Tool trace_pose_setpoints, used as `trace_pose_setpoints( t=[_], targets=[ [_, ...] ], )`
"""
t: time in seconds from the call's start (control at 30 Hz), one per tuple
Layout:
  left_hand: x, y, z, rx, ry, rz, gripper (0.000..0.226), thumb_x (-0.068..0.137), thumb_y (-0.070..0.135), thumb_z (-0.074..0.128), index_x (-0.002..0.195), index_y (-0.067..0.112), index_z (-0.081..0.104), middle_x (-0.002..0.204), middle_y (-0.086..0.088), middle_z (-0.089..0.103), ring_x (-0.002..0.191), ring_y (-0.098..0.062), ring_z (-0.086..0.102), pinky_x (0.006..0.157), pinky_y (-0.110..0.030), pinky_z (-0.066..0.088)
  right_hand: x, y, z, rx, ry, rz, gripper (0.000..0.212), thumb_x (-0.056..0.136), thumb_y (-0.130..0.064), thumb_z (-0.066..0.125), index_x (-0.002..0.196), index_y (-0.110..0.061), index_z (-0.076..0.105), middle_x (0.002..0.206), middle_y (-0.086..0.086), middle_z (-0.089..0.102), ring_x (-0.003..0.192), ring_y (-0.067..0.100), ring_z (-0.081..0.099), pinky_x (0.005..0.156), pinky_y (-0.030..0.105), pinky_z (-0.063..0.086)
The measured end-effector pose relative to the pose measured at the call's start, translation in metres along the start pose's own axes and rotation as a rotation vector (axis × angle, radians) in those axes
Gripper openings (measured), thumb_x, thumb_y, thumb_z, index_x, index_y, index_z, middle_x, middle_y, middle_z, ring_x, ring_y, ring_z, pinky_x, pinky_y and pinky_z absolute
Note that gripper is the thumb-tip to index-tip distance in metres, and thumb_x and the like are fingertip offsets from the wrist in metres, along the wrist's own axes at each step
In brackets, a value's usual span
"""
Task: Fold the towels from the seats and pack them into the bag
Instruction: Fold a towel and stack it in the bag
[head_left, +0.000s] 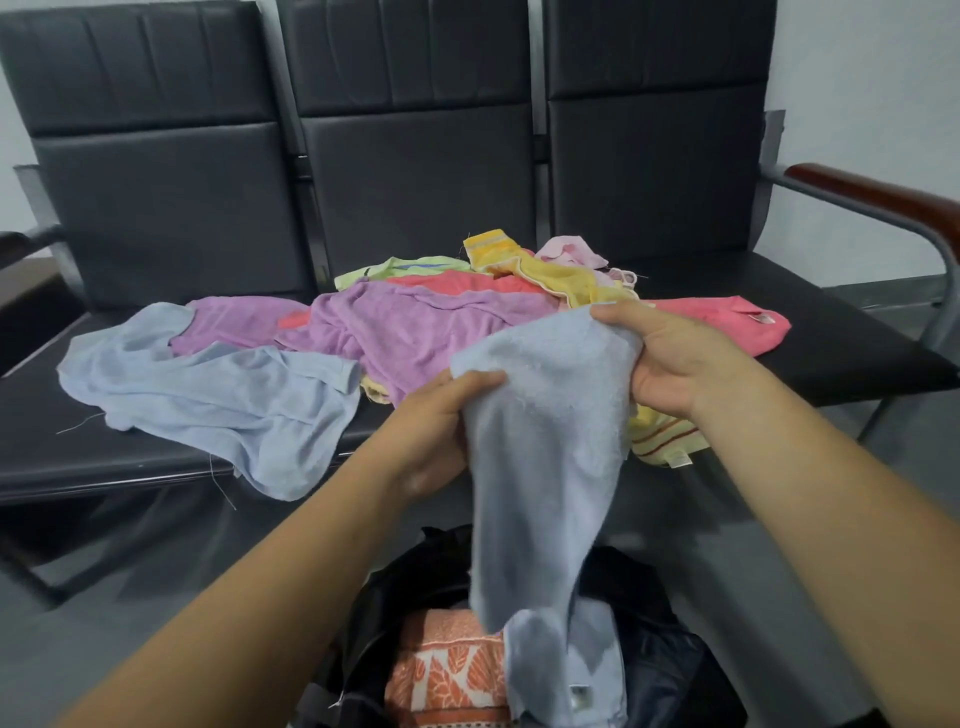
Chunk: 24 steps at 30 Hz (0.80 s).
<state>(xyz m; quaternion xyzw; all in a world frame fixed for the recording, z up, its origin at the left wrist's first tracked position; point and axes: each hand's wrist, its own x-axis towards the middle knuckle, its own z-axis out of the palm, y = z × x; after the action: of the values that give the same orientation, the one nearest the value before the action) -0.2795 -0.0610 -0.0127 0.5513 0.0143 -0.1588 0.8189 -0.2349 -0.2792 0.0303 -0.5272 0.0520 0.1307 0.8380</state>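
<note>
Hanging limp, fuzzy pale-blue towel, left hand and right hand clutching its top

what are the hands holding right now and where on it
A light blue towel. The left hand and right hand each grip its upper edge, one at each end; the rest hangs over the bag.

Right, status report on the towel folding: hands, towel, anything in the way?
Left hand, right hand both grip held blue towel, unfolded, hanging over bag. Orange towel already inside. Pile waits on seats; nothing blocking.
</note>
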Motion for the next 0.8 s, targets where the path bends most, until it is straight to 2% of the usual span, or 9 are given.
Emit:
trace_pose_setpoints(
  t=[0.1,0.2,0.23,0.3,0.4,0.47,0.57,0.67,0.8],
  targets=[
    [-0.006,0.009,0.008,-0.193,0.016,-0.042,0.054,0.087,0.024,0.070,0.134,-0.001,0.061,0.129,-0.021,0.068,0.120,-0.035,0.066,0.094,-0.043,0.058,-0.007,0.005,-0.001,0.041,-0.198,0.045,0.031,0.093,-0.020,0.064,0.121,-0.006,0.068,0.129,0.015,0.069,0.117,0.027,0.069,0.101,0.042,0.052],
    [-0.011,0.019,0.011,-0.286,-0.013,-0.052,0.058,0.093,0.031,0.067,0.138,-0.003,0.055,0.134,-0.023,0.064,0.123,-0.037,0.064,0.101,-0.047,0.053,-0.010,0.013,-0.003,-0.061,-0.364,0.122,0.046,0.095,-0.027,0.063,0.137,-0.007,0.061,0.138,0.014,0.065,0.129,0.030,0.060,0.110,0.052,0.044],
    [-0.011,0.021,0.010,-0.304,-0.025,-0.041,0.057,0.095,0.032,0.064,0.137,-0.004,0.055,0.133,-0.023,0.065,0.122,-0.037,0.064,0.102,-0.047,0.052,-0.009,0.016,-0.004,-0.118,-0.356,0.123,0.047,0.092,-0.025,0.067,0.137,-0.008,0.061,0.136,0.012,0.066,0.127,0.031,0.061,0.110,0.054,0.045],
    [-0.012,0.028,0.008,-0.318,-0.016,0.001,0.051,0.098,0.032,0.060,0.134,-0.004,0.058,0.130,-0.021,0.067,0.119,-0.034,0.067,0.102,-0.046,0.051,-0.006,0.017,-0.007,-0.187,-0.290,0.096,0.044,0.085,-0.018,0.071,0.128,-0.008,0.064,0.117,0.007,0.073,0.109,0.027,0.069,0.100,0.050,0.052],
    [-0.014,0.040,0.001,-0.226,0.029,0.079,0.045,0.097,0.028,0.061,0.132,0.001,0.063,0.126,-0.016,0.070,0.112,-0.029,0.070,0.098,-0.042,0.055,-0.003,0.017,-0.006,-0.159,-0.238,-0.007,0.035,0.087,-0.018,0.068,0.121,-0.012,0.060,0.101,0.002,0.072,0.092,0.021,0.070,0.085,0.042,0.055],
    [-0.014,0.044,-0.004,-0.103,0.049,0.154,0.036,0.096,0.024,0.061,0.128,0.008,0.066,0.126,-0.013,0.071,0.113,-0.027,0.070,0.098,-0.043,0.055,-0.001,0.016,-0.003,-0.115,-0.198,-0.071,0.026,0.096,-0.017,0.062,0.120,-0.010,0.062,0.102,0.005,0.073,0.093,0.022,0.070,0.085,0.043,0.057],
    [-0.012,0.047,-0.010,0.050,0.062,0.257,0.023,0.101,0.016,0.057,0.120,0.012,0.068,0.118,-0.009,0.074,0.106,-0.023,0.072,0.093,-0.042,0.057,0.003,0.012,0.003,-0.109,-0.128,-0.122,0.033,0.099,-0.010,0.061,0.130,-0.001,0.063,0.121,0.012,0.073,0.109,0.026,0.070,0.092,0.039,0.059],
    [-0.010,0.048,-0.014,0.101,0.074,0.290,0.024,0.103,0.014,0.054,0.121,0.006,0.067,0.114,-0.008,0.075,0.103,-0.021,0.073,0.084,-0.035,0.061,0.001,0.008,0.007,-0.075,-0.111,-0.118,0.032,0.097,-0.009,0.064,0.127,0.000,0.066,0.117,0.011,0.074,0.110,0.024,0.070,0.084,0.033,0.060],
    [-0.009,0.052,-0.019,0.164,0.059,0.312,0.024,0.103,0.008,0.052,0.121,0.004,0.067,0.117,-0.009,0.075,0.109,-0.022,0.072,0.082,-0.027,0.059,-0.003,0.002,0.008,0.099,-0.183,-0.121,0.035,0.093,-0.007,0.064,0.128,0.001,0.064,0.120,0.013,0.073,0.111,0.022,0.071,0.093,0.034,0.059]
  ],
)
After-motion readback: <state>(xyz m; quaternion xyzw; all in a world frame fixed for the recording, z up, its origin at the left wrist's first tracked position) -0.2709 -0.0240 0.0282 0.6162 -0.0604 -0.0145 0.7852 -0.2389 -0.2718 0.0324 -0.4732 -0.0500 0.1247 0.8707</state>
